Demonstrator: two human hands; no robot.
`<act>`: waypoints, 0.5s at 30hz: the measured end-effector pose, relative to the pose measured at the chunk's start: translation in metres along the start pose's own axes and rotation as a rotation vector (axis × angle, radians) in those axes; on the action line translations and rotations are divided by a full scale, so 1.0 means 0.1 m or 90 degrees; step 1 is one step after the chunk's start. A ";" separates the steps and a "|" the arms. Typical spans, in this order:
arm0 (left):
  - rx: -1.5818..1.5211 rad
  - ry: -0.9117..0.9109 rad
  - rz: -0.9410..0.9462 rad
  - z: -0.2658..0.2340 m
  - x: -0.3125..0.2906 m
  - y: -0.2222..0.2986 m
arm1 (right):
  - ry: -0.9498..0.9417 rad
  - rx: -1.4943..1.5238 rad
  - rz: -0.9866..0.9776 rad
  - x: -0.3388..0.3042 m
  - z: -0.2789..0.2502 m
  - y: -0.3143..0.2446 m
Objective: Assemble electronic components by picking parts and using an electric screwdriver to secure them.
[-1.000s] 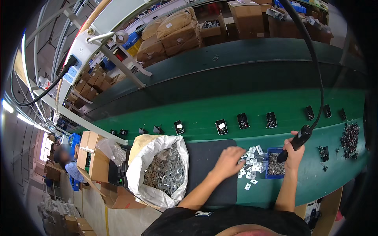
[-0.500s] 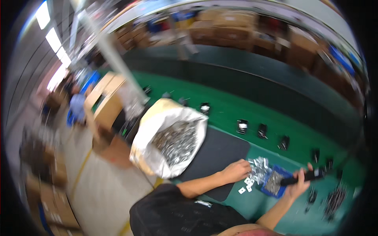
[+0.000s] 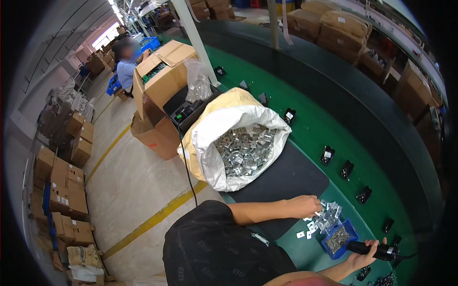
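Sack (image 3: pixel 205 131) L of mat (image 3: pixel 296 171), w/ metal plates (image 3: pixel 248 148) inside. Loose plates (image 3: pixel 327 218) on bench (image 3: pixel 300 250) R of mat, L hand (image 3: pixel 303 206) at pile's L edge. Tray (image 3: pixel 353 231) w/ screws (image 3: pixel 338 239) just R of pile, btwn it & tool (image 3: pixel 358 247) in R hand (image 3: pixel 366 256). Units (image 3: pixel 327 155) spaced along belt (image 3: pixel 343 145), far side. Carton (image 3: pixel 168 88) far L, behind sack.

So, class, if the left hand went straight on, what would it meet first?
The left hand would probably meet the loose metal plates first; depth is unclear, and they may be touching.
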State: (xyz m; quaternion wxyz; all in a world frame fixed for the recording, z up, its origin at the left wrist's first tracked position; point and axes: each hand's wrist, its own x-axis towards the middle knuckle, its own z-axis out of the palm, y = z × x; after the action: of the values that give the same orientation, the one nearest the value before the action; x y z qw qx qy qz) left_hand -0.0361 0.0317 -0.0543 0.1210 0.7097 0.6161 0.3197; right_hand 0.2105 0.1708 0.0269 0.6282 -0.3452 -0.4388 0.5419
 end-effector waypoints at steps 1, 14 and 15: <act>-0.007 -0.005 -0.010 0.04 0.00 -0.04 | -0.020 0.045 -0.007 0.02 -0.03 0.04; -0.037 0.219 -0.087 -0.55 0.93 -0.77 | -0.002 0.110 0.018 0.10 0.30 -0.05; -0.043 0.211 -0.073 -0.52 1.06 -0.81 | 0.011 0.108 0.007 0.09 0.28 -0.05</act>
State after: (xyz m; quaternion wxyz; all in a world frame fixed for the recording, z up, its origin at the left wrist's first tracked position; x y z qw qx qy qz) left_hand -0.1278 0.1379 -0.0283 0.0593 0.6066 0.6558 0.4455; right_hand 0.1872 0.1775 0.0439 0.6563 -0.2977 -0.3836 0.5775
